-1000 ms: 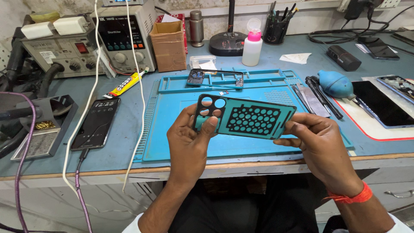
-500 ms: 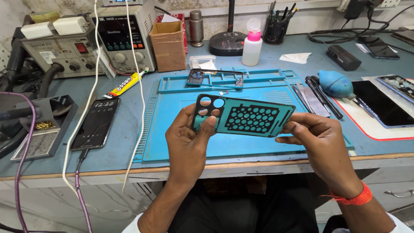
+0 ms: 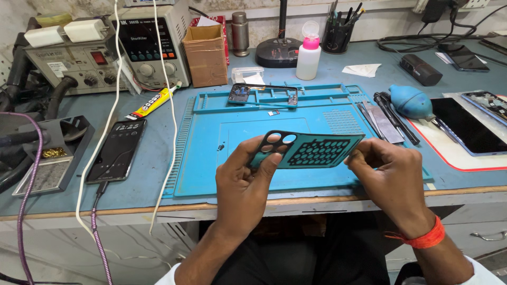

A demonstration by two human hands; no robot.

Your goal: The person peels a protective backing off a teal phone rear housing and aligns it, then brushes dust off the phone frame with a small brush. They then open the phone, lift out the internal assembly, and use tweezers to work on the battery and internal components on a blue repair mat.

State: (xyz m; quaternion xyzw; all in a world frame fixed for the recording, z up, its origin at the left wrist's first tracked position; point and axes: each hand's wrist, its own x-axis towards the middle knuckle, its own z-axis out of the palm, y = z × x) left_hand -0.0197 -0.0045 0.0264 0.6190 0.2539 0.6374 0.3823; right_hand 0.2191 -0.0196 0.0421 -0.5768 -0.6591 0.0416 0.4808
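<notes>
Both hands hold one teal phone back cover [image 3: 311, 150] at centre frame, above the lower half of the blue work mat [image 3: 264, 126]. The left hand [image 3: 243, 184] clamps the cover's left end, thumb lying across the face just below the camera openings. The right hand [image 3: 391, 179] pinches the right end between its fingertips. Neither hand touches the mat.

Edges and open room: the mat's central field, directly behind the cover, is bare. The mat's lower edge lies close to the front edge of the bench [image 3: 317, 203], which runs across the frame below the hands. To the left, two white cables [image 3: 163, 105] hang over the bench edge, and one dark phone [image 3: 116, 150] with a lit screen lies beside the mat's left edge. To the right, flat metal tools [image 3: 380, 121] and one blue air blower [image 3: 412, 102] crowd the mat's right edge.

Orientation: the cover's long axis runs nearly horizontal in the frame, right end slightly higher. The camera-opening end points to frame left. The patterned face, with a black honeycomb area, is turned toward the camera, top edge tipped away.

Count: one cover with two round openings plainly visible; one phone frame [image 3: 264, 95] in the mat's upper tray; one glue tube [image 3: 150, 104] at upper left; one white bottle [image 3: 308, 55] with a pink collar at top centre; one cardboard box [image 3: 206, 55] beside the bench power supply [image 3: 148, 45].
</notes>
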